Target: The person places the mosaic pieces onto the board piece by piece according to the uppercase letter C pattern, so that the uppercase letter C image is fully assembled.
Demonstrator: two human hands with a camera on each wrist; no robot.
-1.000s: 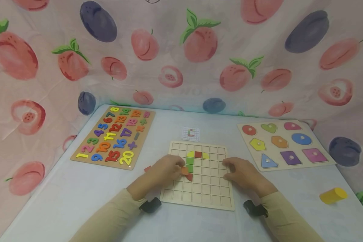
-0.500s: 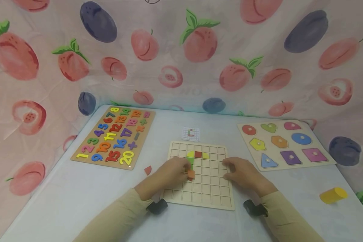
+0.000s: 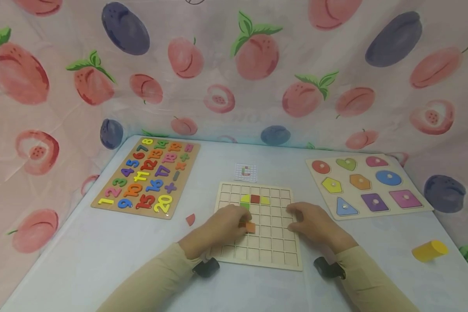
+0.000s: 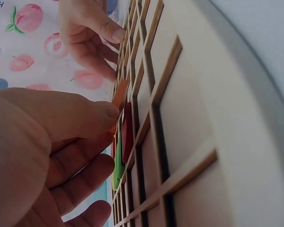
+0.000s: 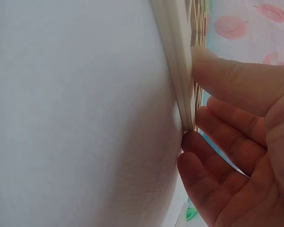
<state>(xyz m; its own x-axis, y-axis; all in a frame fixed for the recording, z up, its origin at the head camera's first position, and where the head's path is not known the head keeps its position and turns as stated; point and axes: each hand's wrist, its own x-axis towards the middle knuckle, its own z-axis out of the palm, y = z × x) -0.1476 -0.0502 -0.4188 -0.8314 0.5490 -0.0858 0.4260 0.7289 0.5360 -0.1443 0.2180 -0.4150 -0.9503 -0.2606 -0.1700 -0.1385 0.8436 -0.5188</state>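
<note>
Between its thumb and fingers, my left hand (image 3: pixel 228 225) pinches an orange square tile (image 3: pixel 251 228), held tilted just above the wooden grid board (image 3: pixel 273 260). In the board's cells lie a dark red square (image 3: pixel 255 199), two yellow corner tiles (image 3: pixel 265 200) and a green tile (image 3: pixel 245 205). A red tile (image 4: pixel 127 135) sits beside the orange one in the left wrist view; in the head view my left fingers cover that spot. On the board's right edge, the thumb and fingertips of my right hand (image 3: pixel 316 223) rest spread apart and loosely bent.
A loose red quarter-round tile (image 3: pixel 190 219) lies left of the board. Behind it stands a small pattern card (image 3: pixel 245 172). A number puzzle (image 3: pixel 146 177) is at left, a shape puzzle (image 3: pixel 368 186) at right. A yellow cylinder (image 3: pixel 430 251) sits near the right table edge.
My left hand has shifted right and slightly down across the board with the orange tile, uncovering the loose red tile at left. The right hand stays in place.
</note>
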